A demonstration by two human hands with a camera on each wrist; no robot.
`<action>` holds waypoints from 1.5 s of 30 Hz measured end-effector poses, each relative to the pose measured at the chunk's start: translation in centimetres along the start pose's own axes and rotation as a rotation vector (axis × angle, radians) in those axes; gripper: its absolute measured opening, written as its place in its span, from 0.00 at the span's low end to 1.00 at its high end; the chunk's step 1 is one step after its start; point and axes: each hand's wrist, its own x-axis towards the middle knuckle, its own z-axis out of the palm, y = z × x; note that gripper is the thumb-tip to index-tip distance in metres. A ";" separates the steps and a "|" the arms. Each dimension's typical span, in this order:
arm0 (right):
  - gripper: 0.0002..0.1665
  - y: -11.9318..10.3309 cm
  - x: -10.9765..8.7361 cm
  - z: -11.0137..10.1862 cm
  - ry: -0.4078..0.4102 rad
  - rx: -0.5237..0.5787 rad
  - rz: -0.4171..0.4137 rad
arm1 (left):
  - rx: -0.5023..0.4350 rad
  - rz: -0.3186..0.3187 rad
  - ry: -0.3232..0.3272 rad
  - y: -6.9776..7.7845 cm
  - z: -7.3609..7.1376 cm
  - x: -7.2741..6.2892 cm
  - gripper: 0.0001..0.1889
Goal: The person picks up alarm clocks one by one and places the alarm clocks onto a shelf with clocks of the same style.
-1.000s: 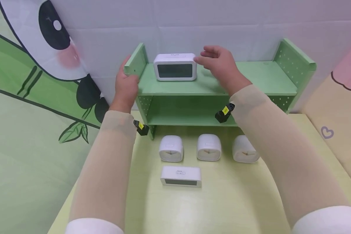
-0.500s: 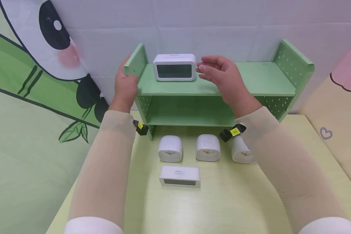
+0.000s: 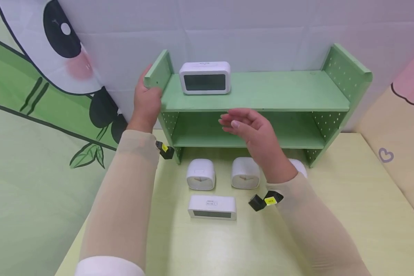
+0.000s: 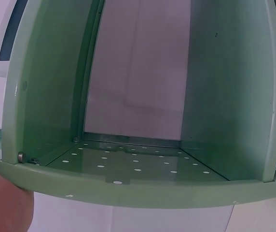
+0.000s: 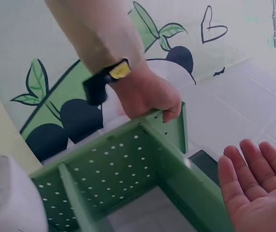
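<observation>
left hand [image 3: 147, 101] grasping end of shelf [image 3: 279, 90]; right hand [image 3: 258, 132] loose, fingers [image 5: 232, 181] relaxed; clock [image 3: 205, 82] beyond fingers, atop shelf.

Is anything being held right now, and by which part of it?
The left grip holds the green shelf by its left side panel, near the top. The right grip holds nothing.

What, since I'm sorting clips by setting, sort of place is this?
Probably an indoor recording set-up: cartoon-printed sheeting forms the backdrop, white clocks stand in front of a green shelf, and small black wrist-worn cameras are in view.
</observation>
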 end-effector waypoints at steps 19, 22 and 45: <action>0.21 8.5 -8.1 -1.8 0.023 -0.089 0.134 | 0.005 0.010 -0.009 0.0 0.0 0.2 0.42; 0.20 9.6 -8.7 -1.7 0.018 -0.089 0.155 | 0.014 0.003 -0.006 0.1 0.0 0.1 0.42; 0.21 12.6 -11.3 -1.7 -0.045 -0.204 0.291 | 0.004 -0.034 -0.011 0.2 -0.1 0.0 0.43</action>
